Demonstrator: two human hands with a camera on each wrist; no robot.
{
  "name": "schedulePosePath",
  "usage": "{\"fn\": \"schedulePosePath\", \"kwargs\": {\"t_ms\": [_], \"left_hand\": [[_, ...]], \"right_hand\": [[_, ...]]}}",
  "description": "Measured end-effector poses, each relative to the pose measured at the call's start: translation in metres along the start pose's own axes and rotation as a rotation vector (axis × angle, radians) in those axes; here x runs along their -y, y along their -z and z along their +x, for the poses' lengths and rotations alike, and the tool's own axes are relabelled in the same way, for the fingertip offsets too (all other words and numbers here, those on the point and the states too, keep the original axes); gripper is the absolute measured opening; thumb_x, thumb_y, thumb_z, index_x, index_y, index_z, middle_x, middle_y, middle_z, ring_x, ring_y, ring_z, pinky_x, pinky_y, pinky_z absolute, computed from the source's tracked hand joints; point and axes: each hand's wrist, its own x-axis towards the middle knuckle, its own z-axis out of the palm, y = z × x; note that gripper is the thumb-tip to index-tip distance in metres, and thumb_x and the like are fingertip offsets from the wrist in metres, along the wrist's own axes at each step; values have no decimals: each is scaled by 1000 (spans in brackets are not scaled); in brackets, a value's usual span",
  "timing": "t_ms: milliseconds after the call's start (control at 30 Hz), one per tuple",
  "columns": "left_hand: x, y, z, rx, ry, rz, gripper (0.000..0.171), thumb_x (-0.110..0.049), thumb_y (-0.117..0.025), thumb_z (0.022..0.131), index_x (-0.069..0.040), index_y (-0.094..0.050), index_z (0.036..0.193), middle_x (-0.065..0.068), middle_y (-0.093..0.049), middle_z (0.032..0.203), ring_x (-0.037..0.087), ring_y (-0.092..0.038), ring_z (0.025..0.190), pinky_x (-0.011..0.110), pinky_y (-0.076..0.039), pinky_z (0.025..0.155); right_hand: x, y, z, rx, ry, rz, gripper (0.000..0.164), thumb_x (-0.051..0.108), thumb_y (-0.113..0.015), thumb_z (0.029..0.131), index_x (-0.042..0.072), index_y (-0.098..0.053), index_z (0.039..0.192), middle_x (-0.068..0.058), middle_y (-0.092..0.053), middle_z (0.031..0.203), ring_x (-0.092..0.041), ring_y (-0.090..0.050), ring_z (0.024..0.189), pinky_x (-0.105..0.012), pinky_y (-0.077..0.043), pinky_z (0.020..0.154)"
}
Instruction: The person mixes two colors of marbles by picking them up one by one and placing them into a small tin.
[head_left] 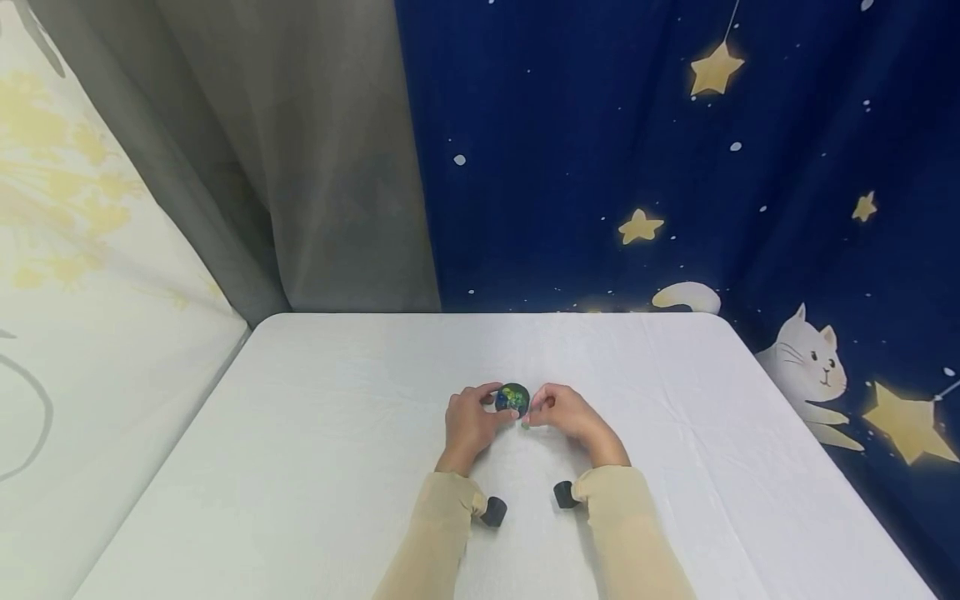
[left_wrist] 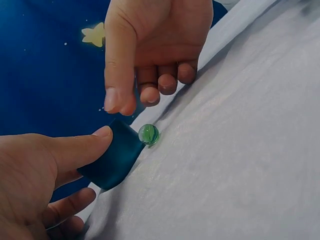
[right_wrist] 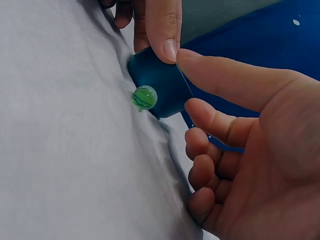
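Observation:
My left hand point(head_left: 468, 421) grips a small dark teal cup point(left_wrist: 117, 157), its thumb lying against the near side. From above, shiny green, yellow and blue marbles point(head_left: 513, 397) show inside the cup. A clear glass marble point(right_wrist: 145, 97) with green swirls sits on the white cloth, right beside the cup's wall. Close to the cup's right side is my right hand point(head_left: 567, 412). In the right wrist view its thumb and index finger stand apart with nothing between them, and the other fingers are loosely curled.
A white cloth covers the table point(head_left: 337, 417). Black wrist cameras point(head_left: 493, 512) stick out from both cuffs, above the cloth. Behind the table hang a grey curtain point(head_left: 337, 167) and a blue one point(head_left: 555, 167) with stars.

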Motion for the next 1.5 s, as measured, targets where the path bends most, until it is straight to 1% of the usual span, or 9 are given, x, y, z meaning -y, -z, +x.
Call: {"fn": "schedulePosePath", "kwargs": {"t_ms": [167, 467, 800, 1133, 1500], "left_hand": [[0, 0, 0, -6, -4, 2, 52, -34, -86, 71, -22, -70, 119, 0, -65, 96, 20, -50, 86, 38, -40, 77], [1, 0, -1, -15, -21, 9, 52, -34, -86, 71, -21, -70, 119, 0, -65, 95, 20, -50, 86, 38, -40, 77], [0, 0, -1, -12, -9, 10, 52, -35, -86, 71, -22, -70, 119, 1, -65, 96, 21, -50, 87, 38, -40, 78], [1, -1, -1, -8, 6, 3, 53, -34, -86, 71, -22, -69, 120, 0, -65, 97, 19, -49, 88, 39, -41, 78], [5, -2, -2, -19, -18, -3, 52, -36, -86, 71, -23, -70, 118, -1, -64, 95, 19, -49, 85, 38, -41, 76]], "right_hand": [[-2, -2, 1, 15, -20, -42, 22, 12, -82, 73, 5, -64, 83, -1, -50, 67, -17, -43, 63, -31, -36, 60], [-3, -6, 2, 14, -15, -130, 23, 15, -84, 71, 7, -65, 80, -1, -55, 68, -17, -48, 65, -31, -40, 63], [0, -10, 3, 24, -27, -210, 20, 13, -85, 70, 9, -67, 78, 0, -57, 69, -17, -49, 67, -32, -40, 66], [0, -13, 2, 9, -46, -256, 19, 13, -84, 70, 11, -67, 77, 0, -58, 71, -17, -51, 68, -33, -41, 68], [-2, -15, 0, -13, -44, -268, 17, 13, -84, 71, 12, -68, 76, 2, -59, 71, -17, -53, 70, -36, -43, 71]]}}
